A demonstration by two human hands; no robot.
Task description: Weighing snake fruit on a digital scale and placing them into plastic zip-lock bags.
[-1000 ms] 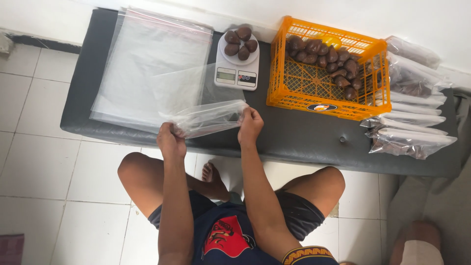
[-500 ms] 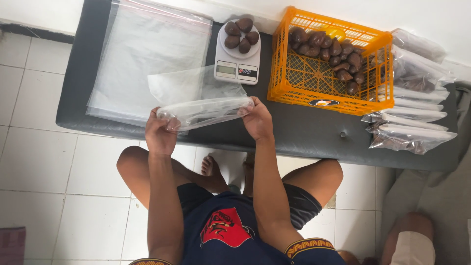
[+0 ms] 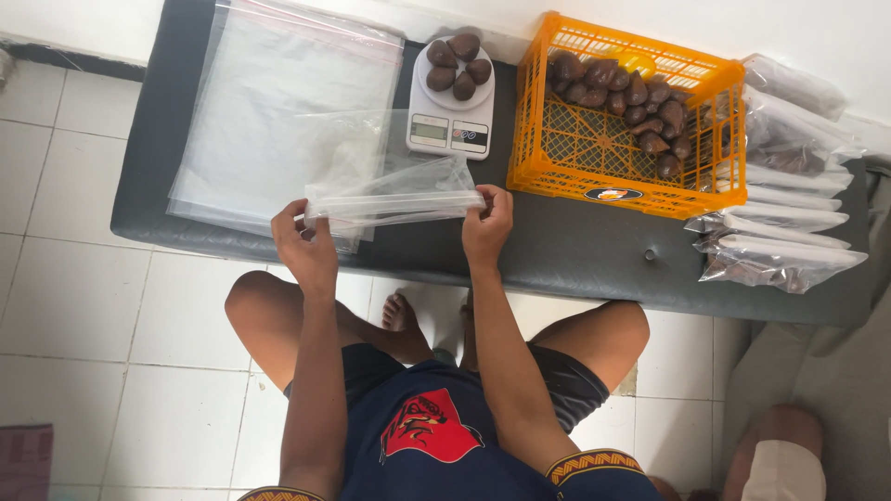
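The dark padded surface (image 3: 575, 250) carried everything in view. Largest on it was the stack of empty clear zip bags (image 3: 278, 102) at the far left, flat, each with a thin red line along its mouth edge. Next came the orange slatted crate (image 3: 624, 121) to the right of centre, holding dark brown scaly fruit (image 3: 631, 102) heaped toward its far right corner, with a small oval label low on its near wall. Right of the crate lay a pile of filled clear packages (image 3: 780, 232), overlapping, brown fruit showing through.

Between stack and crate stood a white kitchen scale (image 3: 450, 102) with five of the same fruit (image 3: 458, 65) on its round pan.

The one clear bag in hand (image 3: 394, 195) hung just above the near edge of the surface. Half a second before, its mouth had been bowed and slack; now I had drawn it straight and taut between my hands, which I read as the opening being stretched flat. My left hand (image 3: 302, 243) had its fingers clamped on the left corner, and my right hand (image 3: 489, 223) had its fingers pinched on the right corner.
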